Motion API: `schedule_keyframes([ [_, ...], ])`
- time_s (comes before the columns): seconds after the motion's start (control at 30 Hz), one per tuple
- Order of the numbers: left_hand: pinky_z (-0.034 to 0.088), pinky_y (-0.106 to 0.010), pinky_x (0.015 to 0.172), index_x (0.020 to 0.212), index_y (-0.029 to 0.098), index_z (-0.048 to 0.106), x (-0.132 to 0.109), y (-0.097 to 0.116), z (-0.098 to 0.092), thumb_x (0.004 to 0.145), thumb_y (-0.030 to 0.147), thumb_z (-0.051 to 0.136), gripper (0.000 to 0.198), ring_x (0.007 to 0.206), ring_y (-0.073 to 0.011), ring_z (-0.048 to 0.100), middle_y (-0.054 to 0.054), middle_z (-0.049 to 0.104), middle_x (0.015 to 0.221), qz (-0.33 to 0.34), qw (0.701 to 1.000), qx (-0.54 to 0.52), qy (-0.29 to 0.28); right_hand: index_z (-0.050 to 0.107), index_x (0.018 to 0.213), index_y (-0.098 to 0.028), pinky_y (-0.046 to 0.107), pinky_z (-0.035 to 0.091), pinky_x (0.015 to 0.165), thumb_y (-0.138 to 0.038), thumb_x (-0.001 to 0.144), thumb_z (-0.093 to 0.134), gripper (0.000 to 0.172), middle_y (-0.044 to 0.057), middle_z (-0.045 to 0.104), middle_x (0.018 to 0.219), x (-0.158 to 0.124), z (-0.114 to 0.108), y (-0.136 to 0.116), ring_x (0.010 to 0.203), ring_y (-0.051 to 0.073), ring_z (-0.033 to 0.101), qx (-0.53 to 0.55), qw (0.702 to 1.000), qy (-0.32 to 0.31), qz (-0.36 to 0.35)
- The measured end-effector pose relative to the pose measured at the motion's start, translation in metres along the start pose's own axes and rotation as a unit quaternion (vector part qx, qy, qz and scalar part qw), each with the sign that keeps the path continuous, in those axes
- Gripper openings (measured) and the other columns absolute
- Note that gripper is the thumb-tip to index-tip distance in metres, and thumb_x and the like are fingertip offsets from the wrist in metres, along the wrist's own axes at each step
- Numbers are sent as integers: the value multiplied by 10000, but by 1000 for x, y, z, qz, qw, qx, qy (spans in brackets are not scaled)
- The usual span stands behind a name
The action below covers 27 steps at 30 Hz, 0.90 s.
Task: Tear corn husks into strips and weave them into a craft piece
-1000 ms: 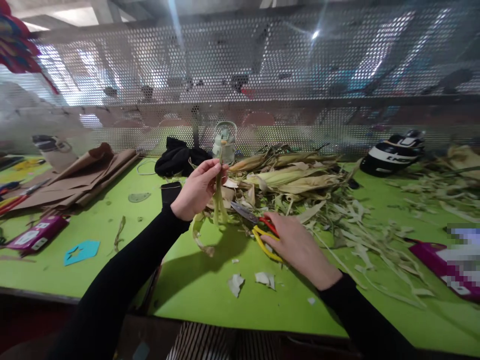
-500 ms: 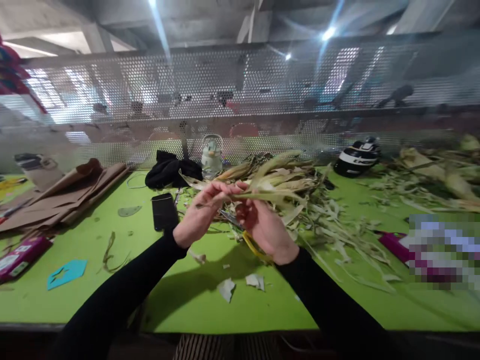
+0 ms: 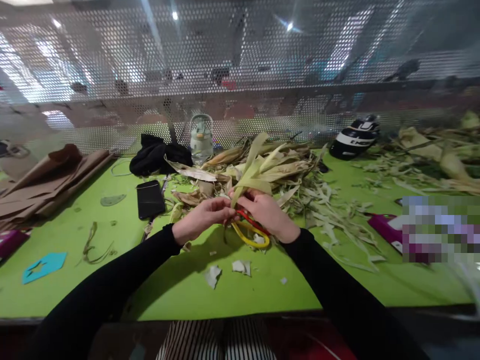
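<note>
Pale yellow-green strip-like corn husk [image 3: 252, 172], held above the near-middle of the green desk [image 3: 300, 280], leaves fanning up in front of a heap of dried tan husks [image 3: 296, 167]. Left hand [image 3: 208, 215]: fingers pinched together at its lower end. Right hand [image 3: 268, 212]: fingers curled in, thumb side closed on the base of the leaves. Scissors with red and yellow loop handles [image 3: 245, 240] sit just below the right hand; cannot tell if that hand bears them or the desk does.

Handling, judged by look: very light, soft and bendy, papery, not very slippery; likely to split along the grain. Best hold is the narrow gathered base, not the loose leaf ends.

Writing: black rounded bottle with white band [image 3: 354, 140] has dark capitals, first looks like "E", rest too blurry. Magenta box [image 3: 382, 232] at right: pixelation covers part, no text readable.
</note>
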<state>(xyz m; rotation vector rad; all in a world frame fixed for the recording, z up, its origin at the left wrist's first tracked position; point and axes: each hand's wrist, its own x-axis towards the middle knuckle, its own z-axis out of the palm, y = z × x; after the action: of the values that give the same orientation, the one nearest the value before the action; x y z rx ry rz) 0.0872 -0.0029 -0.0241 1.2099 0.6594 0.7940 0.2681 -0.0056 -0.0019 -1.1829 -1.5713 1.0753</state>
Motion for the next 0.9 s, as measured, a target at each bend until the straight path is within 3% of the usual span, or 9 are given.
schedule_keyframes([
  [0.17,528,-248,791,862,147,682,4,-9,-1,767,370,814,276,787,-118,669,-56,721,853,-24,997,-73,28,613,849,-224,306,501,654,-430,843,650,209,-22,618,729,0,5,7,652,150,574,26,1000,-12,-4],
  [0.47,537,-253,785,880,143,607,1,-16,8,895,235,680,118,754,-109,691,-54,734,880,-97,987,-116,43,588,814,-215,294,489,593,-456,808,717,273,-27,618,733,1,-1,17,566,124,555,27,998,-61,21],
  [0.67,543,-238,705,940,134,605,2,-13,9,957,281,592,149,661,-95,666,-53,712,831,-79,985,-153,19,613,825,-216,280,471,550,-508,814,712,309,-35,581,652,3,-1,25,551,127,528,64,996,-50,26],
  [0.9,536,-244,702,905,135,590,2,-10,9,938,198,596,71,633,-87,638,-32,680,798,-45,985,-157,59,605,918,-226,274,505,582,-478,814,717,295,-39,607,729,-1,6,16,592,118,558,79,996,-37,19],
])
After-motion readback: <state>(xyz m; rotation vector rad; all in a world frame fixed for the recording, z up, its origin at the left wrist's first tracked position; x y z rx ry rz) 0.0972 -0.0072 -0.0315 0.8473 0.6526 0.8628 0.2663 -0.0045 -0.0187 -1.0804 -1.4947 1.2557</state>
